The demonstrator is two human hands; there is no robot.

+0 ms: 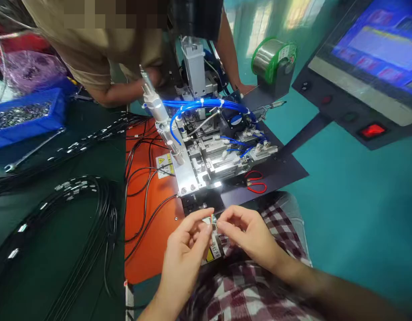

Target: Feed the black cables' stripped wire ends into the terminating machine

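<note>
My left hand [187, 240] and my right hand [251, 232] meet low in the middle of the head view, in front of the machine. Between the fingertips is a small metal connector with thin coloured wires [213, 218]. My left thumb and index finger hold it from one side. From the other side my right thumb and index finger pinch at it; their exact grip is too small to make out. Just beneath the hands, a white and yellow label [214, 250] with printed characters shows on the machine's front part.
Ahead stands a machine with metal slides [222, 156] and blue air tubes [206, 103]. Red-handled scissors [257, 185] lie at its right. Black cables [102, 200], a blue bin [28, 118] and a wrench [35, 149] are left. A solder spool [274, 60], a control screen [376, 58] and another person [102, 49] are beyond.
</note>
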